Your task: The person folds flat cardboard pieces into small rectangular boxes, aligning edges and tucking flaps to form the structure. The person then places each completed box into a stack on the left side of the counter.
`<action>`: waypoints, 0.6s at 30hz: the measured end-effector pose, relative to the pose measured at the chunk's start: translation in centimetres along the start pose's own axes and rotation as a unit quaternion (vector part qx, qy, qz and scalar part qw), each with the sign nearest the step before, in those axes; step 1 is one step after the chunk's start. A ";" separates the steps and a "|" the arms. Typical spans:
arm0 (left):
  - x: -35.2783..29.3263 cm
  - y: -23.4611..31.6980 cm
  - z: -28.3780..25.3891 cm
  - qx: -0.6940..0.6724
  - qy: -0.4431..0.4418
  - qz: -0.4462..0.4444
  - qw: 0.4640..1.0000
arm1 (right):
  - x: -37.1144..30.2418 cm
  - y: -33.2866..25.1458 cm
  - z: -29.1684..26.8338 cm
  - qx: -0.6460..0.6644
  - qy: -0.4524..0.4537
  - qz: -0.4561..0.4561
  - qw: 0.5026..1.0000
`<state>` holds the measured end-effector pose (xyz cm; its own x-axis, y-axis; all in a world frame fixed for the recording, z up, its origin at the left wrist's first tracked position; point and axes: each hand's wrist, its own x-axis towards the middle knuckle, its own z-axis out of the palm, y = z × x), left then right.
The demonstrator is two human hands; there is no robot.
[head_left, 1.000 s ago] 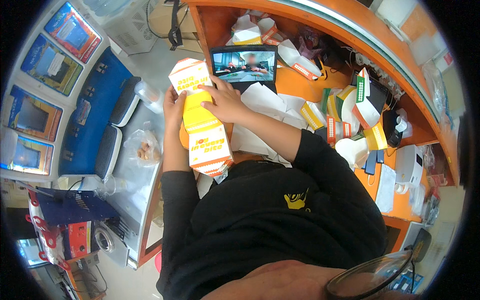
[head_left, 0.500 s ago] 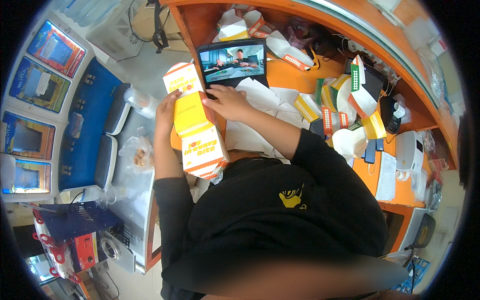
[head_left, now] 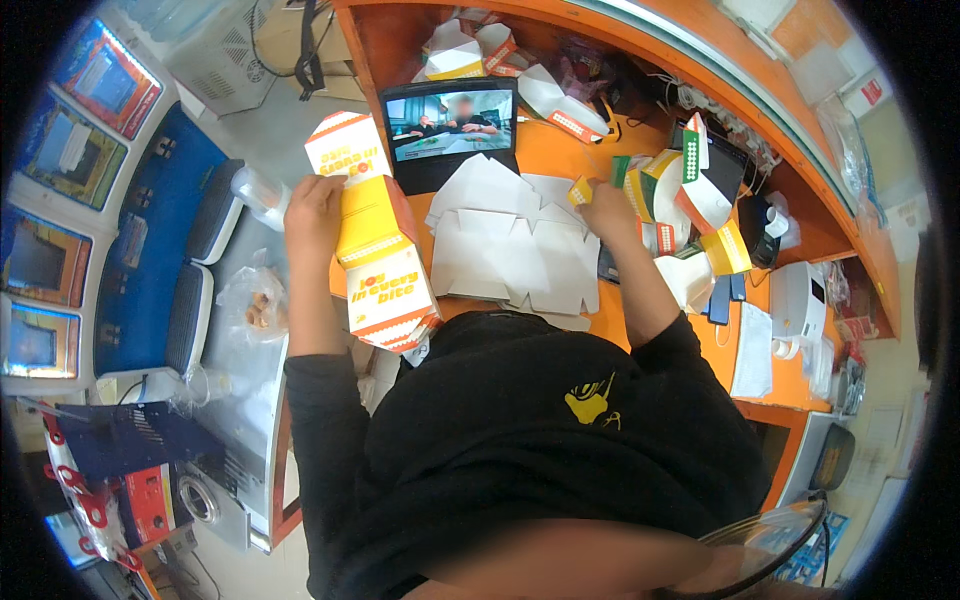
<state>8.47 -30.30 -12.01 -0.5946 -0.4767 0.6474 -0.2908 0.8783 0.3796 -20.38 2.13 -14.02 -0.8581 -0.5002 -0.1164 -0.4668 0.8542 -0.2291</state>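
A stack of flat printed cartons (head_left: pixel 378 225), white, yellow and orange, stands at my left, between my body and the laptop. My left hand (head_left: pixel 314 210) is closed on its left edge, with fingers over the yellow part. Out to the right, my right hand (head_left: pixel 608 212) is closed around a small yellow-and-white carton (head_left: pixel 580 190), mostly hidden by the fingers. Between my hands, unfolded white carton blanks (head_left: pixel 505 250) lie overlapping, plain side up. Folded food cartons (head_left: pixel 715 205) are heaped to the right of my right hand.
Behind the blanks, an open laptop (head_left: pixel 450 125) plays a video. More folded cartons (head_left: pixel 455 50) fill the back shelf. A white printer (head_left: pixel 800 300) and phones (head_left: pixel 722 300) are at the right. A drinks machine (head_left: pixel 140 240) and a plastic bag (head_left: pixel 255 305) are at the left.
My right hand has left the printed stack and moved right to a small carton, uncovering the white blanks. My left hand has stayed at the stack. The view has shifted slightly.
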 end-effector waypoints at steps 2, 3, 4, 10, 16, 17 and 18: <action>0.0 1.1 -0.8 0.008 -0.026 -0.006 1.000 | -0.7 -0.8 -2.9 0.088 0.015 -0.038 0.995; 0.1 1.6 -1.3 0.027 -0.035 -0.003 0.999 | -1.1 -1.7 -4.3 0.149 0.009 -0.057 0.987; 0.1 2.0 -1.7 0.039 -0.038 0.014 0.998 | -1.5 -2.5 -5.7 0.220 0.011 -0.093 0.971; -1.3 2.8 -2.9 -0.020 -0.082 -0.119 0.989 | -5.5 -7.3 -8.9 0.650 -0.088 -0.333 0.677; -2.5 1.1 -2.3 -0.231 -0.047 -0.208 0.949 | -4.0 -12.1 -8.9 0.687 -0.384 -0.438 0.435; -2.8 1.1 -2.1 -0.283 -0.043 -0.205 0.936 | -3.4 -13.4 -8.6 0.685 -0.396 -0.394 0.468; -2.9 1.1 -2.0 -0.322 -0.038 -0.213 0.922 | -2.5 -15.1 -8.2 0.683 -0.409 -0.380 0.471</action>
<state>11.37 -28.04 -12.19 -0.5875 -0.7477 0.3096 -0.0195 0.3955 0.9183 -12.91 -8.36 -2.31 0.0764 -0.9523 0.2954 0.4789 -0.2248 -0.8486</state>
